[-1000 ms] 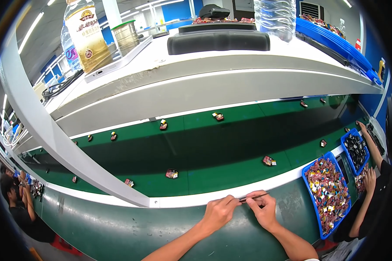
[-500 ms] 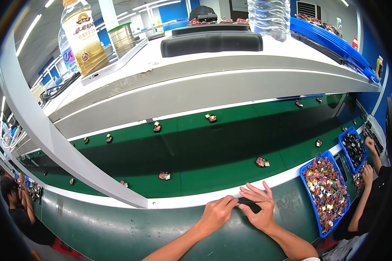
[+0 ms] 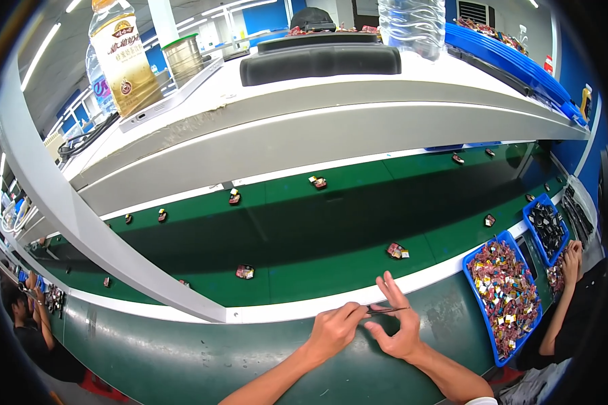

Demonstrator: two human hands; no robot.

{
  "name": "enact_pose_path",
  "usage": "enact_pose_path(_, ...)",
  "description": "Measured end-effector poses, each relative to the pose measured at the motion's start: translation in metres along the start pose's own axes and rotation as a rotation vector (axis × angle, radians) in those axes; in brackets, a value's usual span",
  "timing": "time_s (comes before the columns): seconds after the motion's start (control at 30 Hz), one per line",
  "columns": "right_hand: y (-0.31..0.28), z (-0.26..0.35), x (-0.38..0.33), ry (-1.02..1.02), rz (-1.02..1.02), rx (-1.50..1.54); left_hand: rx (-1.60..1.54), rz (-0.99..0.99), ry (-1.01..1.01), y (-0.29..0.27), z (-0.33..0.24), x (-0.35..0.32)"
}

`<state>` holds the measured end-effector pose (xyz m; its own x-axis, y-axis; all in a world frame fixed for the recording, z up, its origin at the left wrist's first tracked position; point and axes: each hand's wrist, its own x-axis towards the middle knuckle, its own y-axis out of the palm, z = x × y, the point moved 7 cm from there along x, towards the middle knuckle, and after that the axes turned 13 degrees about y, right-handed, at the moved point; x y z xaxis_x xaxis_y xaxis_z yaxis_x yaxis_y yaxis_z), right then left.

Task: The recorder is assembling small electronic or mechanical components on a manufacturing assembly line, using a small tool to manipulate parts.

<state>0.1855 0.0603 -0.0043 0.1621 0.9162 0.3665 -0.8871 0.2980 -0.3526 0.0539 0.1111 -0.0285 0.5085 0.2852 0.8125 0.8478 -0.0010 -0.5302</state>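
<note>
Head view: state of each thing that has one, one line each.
Left hand: fingers closed on thin dark tool
Right hand: open, two fingers raised
Thin dark tool: held, extending toward right hand
Blue tray of reddish parts: well filled
Blue tray of black parts: loaded
Green belt: bearing small parts, spaced apart
Cream-labelled bottle: standing
Clear bottle: standing, top out of frame

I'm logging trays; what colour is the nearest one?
The tray is blue, clearest in the head view.
</note>
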Motion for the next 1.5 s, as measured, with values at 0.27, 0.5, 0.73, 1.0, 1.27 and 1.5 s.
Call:
enact_pose_path(0.27, -0.016, -0.038, 0.008, 0.142, -0.192, 0.346, -0.007, -0.185, -0.107, -0.019, 0.009, 0.008)
enact_pose_path(0.5, -0.024, -0.055, 0.004, 0.257, -0.24, 0.3, -0.123, -0.263, -0.307, -0.016, 0.027, -0.001)
enact_pose_path(0.73, -0.007, -0.053, -0.007, 0.291, -0.108, 0.245, -0.248, -0.242, -0.403, -0.007, 0.036, -0.008)
enact_pose_path(1.0, -0.004, -0.041, 0.0, 0.219, -0.096, 0.181, -0.145, -0.076, -0.145, -0.004, 0.017, 0.003)
enact_pose_path(1.27, -0.008, -0.045, -0.003, 0.172, -0.124, 0.154, -0.183, 0.039, -0.074, -0.001, 0.007, 0.01)
enact_pose_path(1.5, -0.013, -0.063, 0.002, 0.448, -0.155, 0.427, -0.403, -0.18, -0.66, 0.001, 0.08, 0.013)
